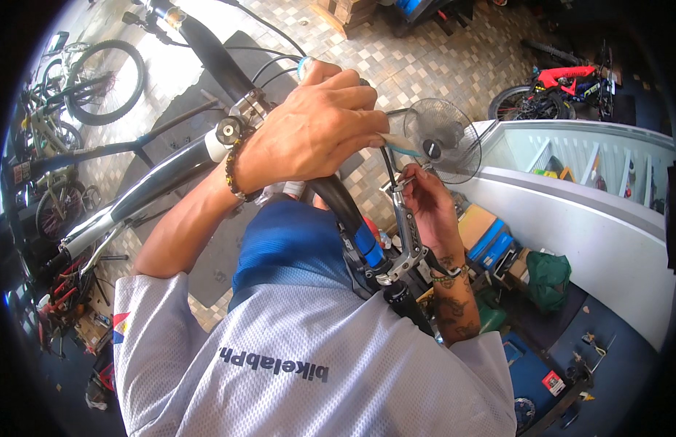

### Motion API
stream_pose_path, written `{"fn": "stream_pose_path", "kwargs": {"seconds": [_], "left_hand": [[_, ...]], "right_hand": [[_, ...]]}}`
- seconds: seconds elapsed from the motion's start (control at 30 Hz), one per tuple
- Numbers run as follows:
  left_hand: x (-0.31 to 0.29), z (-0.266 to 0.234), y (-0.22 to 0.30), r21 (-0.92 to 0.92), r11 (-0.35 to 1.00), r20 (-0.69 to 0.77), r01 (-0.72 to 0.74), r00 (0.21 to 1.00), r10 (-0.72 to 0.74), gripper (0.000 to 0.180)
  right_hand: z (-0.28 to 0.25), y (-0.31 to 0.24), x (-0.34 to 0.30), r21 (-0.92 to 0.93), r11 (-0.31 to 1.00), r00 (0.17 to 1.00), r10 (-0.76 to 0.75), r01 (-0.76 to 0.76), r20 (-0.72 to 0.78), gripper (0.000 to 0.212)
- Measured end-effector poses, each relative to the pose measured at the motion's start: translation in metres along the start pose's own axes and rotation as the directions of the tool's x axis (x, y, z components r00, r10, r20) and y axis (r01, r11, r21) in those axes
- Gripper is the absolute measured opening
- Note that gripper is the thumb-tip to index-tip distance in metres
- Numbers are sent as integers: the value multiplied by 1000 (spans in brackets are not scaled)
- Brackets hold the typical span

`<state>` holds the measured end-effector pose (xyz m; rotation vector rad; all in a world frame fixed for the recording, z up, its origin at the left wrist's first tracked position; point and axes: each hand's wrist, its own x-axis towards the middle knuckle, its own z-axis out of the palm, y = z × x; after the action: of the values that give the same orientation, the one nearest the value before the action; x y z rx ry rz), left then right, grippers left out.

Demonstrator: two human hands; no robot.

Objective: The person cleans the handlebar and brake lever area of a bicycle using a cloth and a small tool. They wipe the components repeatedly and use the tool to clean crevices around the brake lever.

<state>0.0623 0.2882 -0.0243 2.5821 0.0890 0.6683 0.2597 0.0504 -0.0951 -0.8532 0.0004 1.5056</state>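
Currently, the left hand point(316, 127) is curled over the handlebar point(345, 207), fingers closed on a pale cloth point(402, 144). Right of the handlebar, the right hand point(431, 207) has its fingers drawn narrow at the upper end of the silver brake lever point(407, 229); whether they grip it, I cannot tell. The lever is clamped to the handlebar, near its black grip point(403, 298). A mesh fan point(443, 138) stands beyond the handlebar's right side.

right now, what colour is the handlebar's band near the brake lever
The band is blue, seen in the head view.
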Motion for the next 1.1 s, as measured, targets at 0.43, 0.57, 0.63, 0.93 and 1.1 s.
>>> {"fn": "stream_pose_path", "kwargs": {"seconds": [0.43,0.57,0.63,0.93,1.1], "left_hand": [[0,1,-1,10,1000,-17,-1,1000,1,16],[-2,4,-3,-31,999,-27,-15,1000,14,18],[-2,4,-3,-39,999,-25,-14,1000,13,18],[-1,7,-7,-132,989,38,-66,997,72,20],[3,8,-9,-214,971,67,-103,991,120,16]], "right_hand": [[-17,-12,5,-75,996,993,47,-39,109,32],[-34,-16,19,-40,997,985,70,-64,159,34],[-46,-22,33,-132,988,965,110,-80,239,33],[-51,-33,55,-213,972,930,163,-95,330,35],[-44,-39,51,-208,965,910,227,-161,348,34]]}}
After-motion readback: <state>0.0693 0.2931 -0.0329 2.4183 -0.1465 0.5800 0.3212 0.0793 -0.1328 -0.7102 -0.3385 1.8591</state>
